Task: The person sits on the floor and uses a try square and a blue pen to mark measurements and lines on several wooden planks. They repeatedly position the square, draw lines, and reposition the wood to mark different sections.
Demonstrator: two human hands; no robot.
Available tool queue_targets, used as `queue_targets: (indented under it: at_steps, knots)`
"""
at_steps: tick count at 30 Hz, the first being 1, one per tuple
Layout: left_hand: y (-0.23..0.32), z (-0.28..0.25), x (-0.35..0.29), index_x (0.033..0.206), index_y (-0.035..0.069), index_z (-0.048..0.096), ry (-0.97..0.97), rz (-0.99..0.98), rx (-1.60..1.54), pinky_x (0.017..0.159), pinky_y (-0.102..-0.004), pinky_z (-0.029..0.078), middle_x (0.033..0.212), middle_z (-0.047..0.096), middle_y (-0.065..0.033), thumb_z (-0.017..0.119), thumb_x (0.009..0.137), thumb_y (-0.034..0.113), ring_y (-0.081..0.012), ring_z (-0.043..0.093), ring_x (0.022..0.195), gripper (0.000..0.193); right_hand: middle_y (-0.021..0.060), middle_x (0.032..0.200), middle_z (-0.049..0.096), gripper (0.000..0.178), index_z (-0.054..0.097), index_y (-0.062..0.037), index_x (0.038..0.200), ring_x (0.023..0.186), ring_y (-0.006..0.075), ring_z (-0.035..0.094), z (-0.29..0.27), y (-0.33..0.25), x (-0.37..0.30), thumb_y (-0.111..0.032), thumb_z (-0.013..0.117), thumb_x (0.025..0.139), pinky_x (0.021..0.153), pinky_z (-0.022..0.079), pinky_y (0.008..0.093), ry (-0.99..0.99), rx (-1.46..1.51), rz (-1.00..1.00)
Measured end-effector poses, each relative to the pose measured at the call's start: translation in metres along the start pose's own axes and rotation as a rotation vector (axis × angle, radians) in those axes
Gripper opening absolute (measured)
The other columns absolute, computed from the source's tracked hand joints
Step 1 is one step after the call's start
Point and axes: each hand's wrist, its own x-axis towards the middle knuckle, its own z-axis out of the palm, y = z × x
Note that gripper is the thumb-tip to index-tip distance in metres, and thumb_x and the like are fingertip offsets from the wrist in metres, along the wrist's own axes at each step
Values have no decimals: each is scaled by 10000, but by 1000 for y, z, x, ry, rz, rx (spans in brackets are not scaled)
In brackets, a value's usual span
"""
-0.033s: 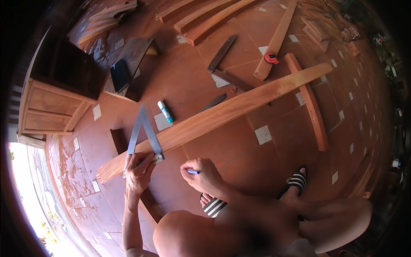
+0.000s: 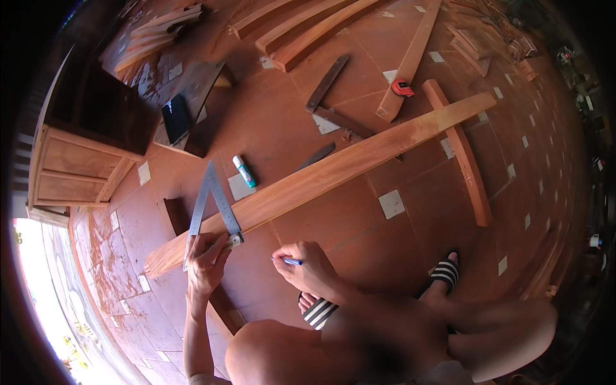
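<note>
A long wooden plank (image 2: 333,174) lies slantwise before me, from lower left to upper right. Across its left part rests a metal set square (image 2: 224,208), its pointed tip reaching past the plank's far edge. My left hand (image 2: 206,264) grips the square's thick near edge with fingers and thumb, close to the plank's near side. To the right of it, apart from the plank, my right hand (image 2: 307,266) is closed round a blue pen (image 2: 292,262). The pen's writing end is mostly covered by the fingers.
A crosswise wooden piece (image 2: 463,154) supports the plank's right end. Beyond the plank lie a white-and-teal tube (image 2: 244,172), a dark hinged wooden angle tool (image 2: 327,83) and a red tape measure (image 2: 402,88) on another board. A phone (image 2: 176,119) rests on a low bench (image 2: 208,86).
The whole view has shifted very slightly. Both hands keep their holds, and the square stays on the plank.
</note>
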Motion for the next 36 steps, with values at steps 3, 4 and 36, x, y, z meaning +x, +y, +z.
queue_targets:
  at_steps: [3,4,36]
  knots:
    - [25,16,19,1218,64,836,-57,-51,77,779,-399,544,1080,686,-93,911,733,-41,-269,642,913,502,203,866,796,238,822,14,1054,779,282,811,-40,20,-15,-213,786,992,726,614,363,10,25,45]
    - [37,28,30,1206,67,838,-23,-12,33,767,-393,527,1060,676,-88,918,734,-36,-260,614,889,490,204,871,798,244,822,16,1056,784,279,813,-54,24,-21,-217,786,994,728,615,362,35,55,65]
    - [155,155,148,1213,86,845,-20,87,-44,873,-432,552,1053,699,-80,922,775,33,-288,659,972,447,94,880,789,256,774,87,1140,816,75,714,-211,64,-25,-157,770,1063,708,563,238,276,322,163]
